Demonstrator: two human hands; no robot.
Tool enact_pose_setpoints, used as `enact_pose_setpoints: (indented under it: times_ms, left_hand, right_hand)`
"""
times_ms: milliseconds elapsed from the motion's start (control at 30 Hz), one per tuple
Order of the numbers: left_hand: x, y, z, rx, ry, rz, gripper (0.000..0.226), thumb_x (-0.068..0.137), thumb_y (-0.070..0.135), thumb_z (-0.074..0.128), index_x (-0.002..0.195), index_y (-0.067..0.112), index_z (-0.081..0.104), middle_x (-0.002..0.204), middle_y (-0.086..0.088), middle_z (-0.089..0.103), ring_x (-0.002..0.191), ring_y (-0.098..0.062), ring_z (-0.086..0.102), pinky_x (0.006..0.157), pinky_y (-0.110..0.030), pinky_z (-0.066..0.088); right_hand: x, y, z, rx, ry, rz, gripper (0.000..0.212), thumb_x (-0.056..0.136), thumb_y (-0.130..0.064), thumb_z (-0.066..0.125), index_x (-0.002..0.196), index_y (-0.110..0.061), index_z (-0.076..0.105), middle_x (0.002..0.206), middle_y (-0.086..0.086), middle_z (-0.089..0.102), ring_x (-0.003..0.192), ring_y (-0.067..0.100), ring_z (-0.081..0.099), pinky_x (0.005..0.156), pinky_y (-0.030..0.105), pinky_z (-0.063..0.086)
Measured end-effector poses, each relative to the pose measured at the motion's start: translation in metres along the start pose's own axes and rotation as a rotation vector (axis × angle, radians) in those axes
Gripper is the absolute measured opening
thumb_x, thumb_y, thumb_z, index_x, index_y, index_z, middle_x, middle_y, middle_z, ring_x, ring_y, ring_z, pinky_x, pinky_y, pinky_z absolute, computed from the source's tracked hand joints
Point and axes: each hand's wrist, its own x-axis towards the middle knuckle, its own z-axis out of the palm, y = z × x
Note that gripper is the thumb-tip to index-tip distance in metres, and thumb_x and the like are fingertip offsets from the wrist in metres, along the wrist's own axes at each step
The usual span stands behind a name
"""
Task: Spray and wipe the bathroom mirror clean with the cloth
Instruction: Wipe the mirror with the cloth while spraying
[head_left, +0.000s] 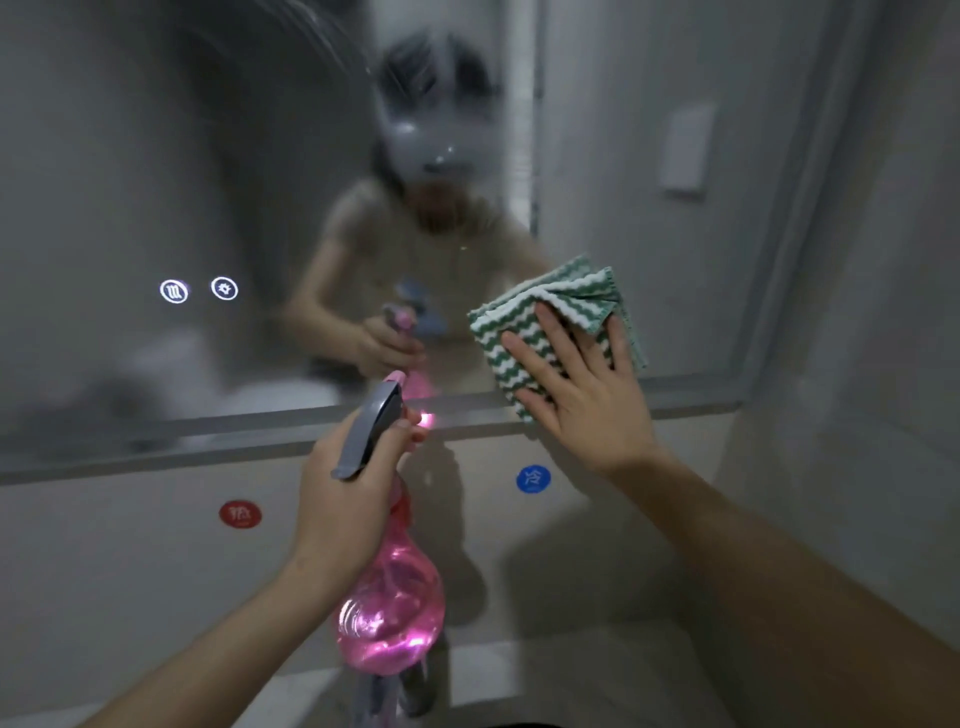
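cloth on the glass, sprayer aimed

the right hand (582, 395) presses a green and white striped cloth (550, 317) flat against the mirror (156, 208), low near its bottom edge. the left hand (345, 499) grips a pink spray bottle (392, 608) by its grey trigger head, nozzle toward the mirror. red and blue round stickers sit on the wall below.

Folded green-and-white zigzag microfibre cloth (550, 332) lies flat against the hazy wall-mounted bathroom mirror (208, 208) — lower right corner; translucent pink spray bottle (389, 613) with grey trigger upright before it.

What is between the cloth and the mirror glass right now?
Nothing visible. The right hand presses the green striped cloth flat against the mirror near its lower right corner; the left hand holds the pink spray bottle below.
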Motion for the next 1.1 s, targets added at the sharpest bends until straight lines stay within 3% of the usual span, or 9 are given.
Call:
enact_pose_setpoints:
  times_ms: [100,167,333,400,533,700,800,967,1100]
  left_hand:
    - [0.002,0.002,0.0,0.014,0.027,0.004,0.016,0.09,0.017,0.058,0.08,0.006,0.064,0.043,-0.002,0.049,0.042,-0.024,0.045,0.047,-0.047,0.045]
    - [0.003,0.001,-0.002,0.032,0.035,0.001,0.015,0.092,0.013,0.054,0.083,0.006,0.064,0.044,-0.001,0.052,0.041,-0.023,0.047,0.045,-0.041,0.044]
    - [-0.001,-0.002,-0.018,0.056,0.023,0.013,0.029,0.078,0.044,0.058,0.083,0.017,0.066,0.06,-0.003,0.063,0.048,-0.022,0.051,0.053,-0.049,0.048]
    - [-0.004,-0.002,-0.025,0.05,0.048,0.003,0.021,0.084,0.033,0.059,0.082,0.013,0.066,0.071,-0.008,0.067,0.048,-0.027,0.05,0.051,-0.054,0.047]
    - [-0.013,0.002,-0.035,0.097,0.056,0.002,0.015,0.091,0.016,0.058,0.08,0.009,0.065,0.079,-0.019,0.066,0.048,-0.029,0.05,0.048,-0.055,0.047]
    - [-0.026,0.012,-0.045,0.071,0.083,-0.026,0.013,0.092,0.01,0.053,0.086,0.006,0.063,0.082,-0.006,0.068,0.045,-0.022,0.05,0.043,-0.036,0.049]
    - [-0.036,0.017,-0.052,0.065,0.107,-0.032,0.012,0.092,0.008,0.052,0.088,0.004,0.063,0.084,-0.004,0.069,0.043,-0.019,0.049,0.041,-0.03,0.048]
    - [-0.053,0.031,-0.058,0.046,0.155,-0.049,0.013,0.092,0.006,0.051,0.088,0.006,0.063,0.074,-0.001,0.067,0.042,-0.012,0.047,0.04,-0.026,0.046]
    - [-0.069,0.042,-0.061,0.053,0.165,-0.042,0.014,0.093,0.008,0.05,0.09,0.007,0.064,0.081,-0.004,0.069,0.044,-0.013,0.049,0.04,-0.025,0.047]
  right_hand:
    - [-0.001,-0.007,-0.002,0.04,-0.064,0.015,0.077,0.091,-0.067,0.031,0.151,-0.035,-0.003,0.159,0.006,-0.018,0.141,0.027,0.017,0.116,0.052,-0.012]
    - [-0.001,-0.009,0.001,0.017,-0.08,0.02,0.102,0.079,-0.07,0.054,0.151,-0.033,-0.008,0.156,0.008,-0.024,0.139,0.03,0.017,0.114,0.054,-0.015]
    - [0.0,-0.018,0.012,-0.088,-0.066,0.062,0.146,0.049,-0.04,0.091,0.151,-0.029,-0.013,0.154,0.013,-0.028,0.135,0.036,0.017,0.111,0.058,-0.017]
    - [-0.002,-0.024,0.017,-0.081,-0.073,0.096,0.149,0.046,-0.027,0.093,0.15,-0.028,-0.014,0.154,0.013,-0.028,0.133,0.037,0.02,0.111,0.059,-0.014]
    - [-0.01,-0.032,0.016,-0.06,-0.059,0.109,0.135,0.054,0.001,0.081,0.152,-0.028,-0.008,0.159,0.012,-0.014,0.131,0.035,0.024,0.112,0.056,-0.013]
    - [-0.019,-0.032,-0.002,0.088,-0.028,0.084,0.071,0.077,-0.008,0.029,0.146,-0.023,0.028,0.151,0.01,0.026,0.131,0.031,0.033,0.115,0.053,-0.002]
    - [-0.028,-0.034,-0.008,0.116,-0.013,0.048,0.068,0.077,0.001,0.035,0.142,-0.021,0.037,0.144,0.012,0.045,0.126,0.032,0.047,0.112,0.054,0.012]
    - [-0.035,-0.036,-0.02,0.183,-0.062,0.055,0.106,0.043,0.021,0.069,0.139,-0.016,0.042,0.143,0.014,0.046,0.119,0.032,0.048,0.11,0.056,0.014]
    - [-0.045,-0.046,-0.037,0.253,-0.055,0.035,0.078,0.067,0.008,0.057,0.137,-0.021,0.04,0.142,0.01,0.049,0.126,0.031,0.05,0.111,0.053,0.015]
